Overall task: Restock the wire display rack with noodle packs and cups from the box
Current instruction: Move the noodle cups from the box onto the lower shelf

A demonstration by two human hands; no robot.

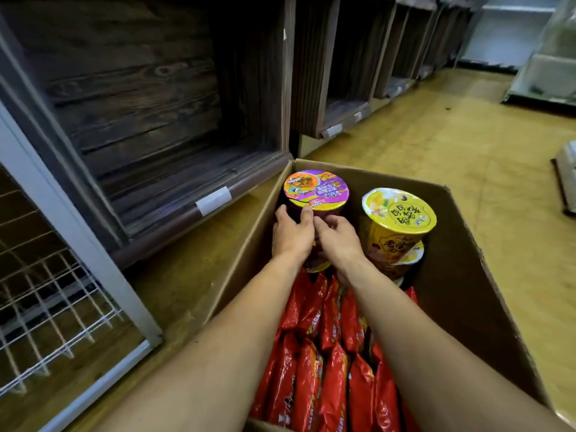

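Cup [316, 190] with purple lid stands gripped between left hand [293, 235] and right hand [338, 241].

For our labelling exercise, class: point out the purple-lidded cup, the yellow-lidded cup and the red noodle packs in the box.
purple cup [316, 190]: head view, on its lid.
yellow cup [399, 213]: head view, on its lid.
red noodle packs [333, 385]: head view, on one pack's front.
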